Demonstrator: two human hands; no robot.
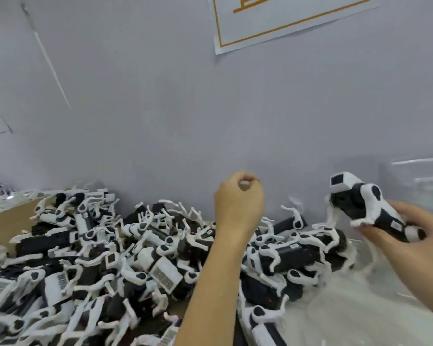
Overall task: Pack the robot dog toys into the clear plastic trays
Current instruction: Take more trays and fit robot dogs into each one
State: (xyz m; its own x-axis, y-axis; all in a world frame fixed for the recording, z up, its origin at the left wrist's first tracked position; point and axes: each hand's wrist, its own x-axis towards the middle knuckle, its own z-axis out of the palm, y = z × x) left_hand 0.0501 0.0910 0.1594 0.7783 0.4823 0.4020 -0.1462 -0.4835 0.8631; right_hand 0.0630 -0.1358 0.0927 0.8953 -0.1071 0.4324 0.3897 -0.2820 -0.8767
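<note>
A big heap of black-and-white robot dog toys [105, 258] covers the table from the left edge to the middle. My right hand [415, 236] grips one robot dog toy [368, 203] by its rear body and holds it in the air at the right, head pointing up and left. My left hand [238, 198] is raised over the middle of the heap with its fingers curled in, and no toy is in it. A clear plastic tray [355, 310], blurred, lies at the lower right under my right hand, with several toys [285, 260] along its left side.
A brown cardboard box [8, 221] stands at the left behind the heap. A grey wall rises directly behind the table, with a white paper sign [285, 18] taped high up. More clear plastic [420, 176], blurred, sits at the far right.
</note>
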